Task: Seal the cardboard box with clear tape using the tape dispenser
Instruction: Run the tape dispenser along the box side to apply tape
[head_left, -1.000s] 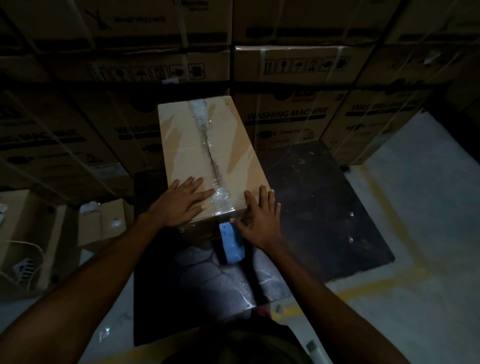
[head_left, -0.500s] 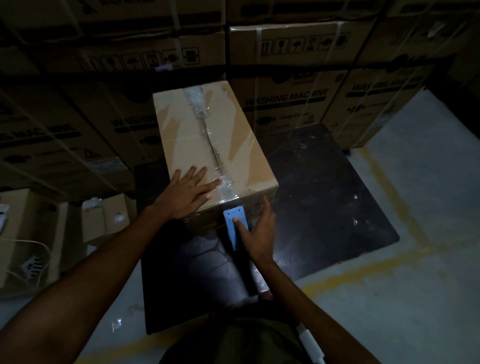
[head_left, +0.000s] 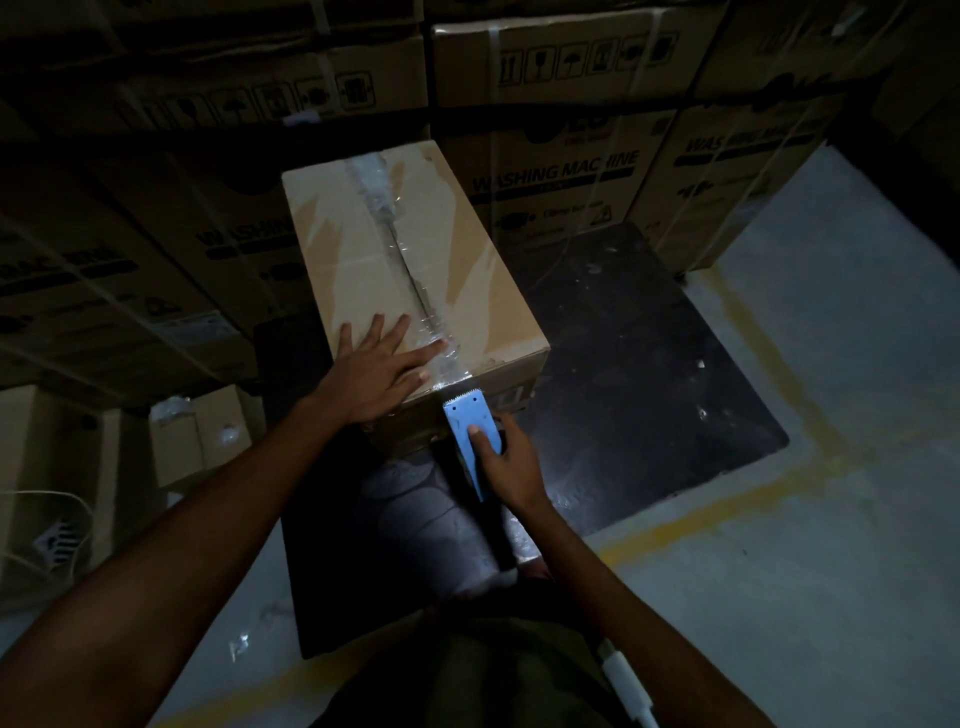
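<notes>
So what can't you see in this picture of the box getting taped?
Head view, the only one:
- Tape roll: hidden behind the blue tape dispenser and the right hand gripping it.
- Box front face: in deep shadow, so how far down the tape goes is unclear.
- Box top near edge: partly covered by the flat left hand.
- Small print on the stacked cartons: too dark and small.

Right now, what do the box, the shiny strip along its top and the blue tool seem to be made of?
Box: plain brown cardboard, matte, with a flap seam down the middle.
Strip: looks like clear plastic tape, glossy and wrinkled, glinting.
Blue tool in the right hand: probably smooth moulded plastic; its toothed front edge may be metal, too dim to tell.
</notes>
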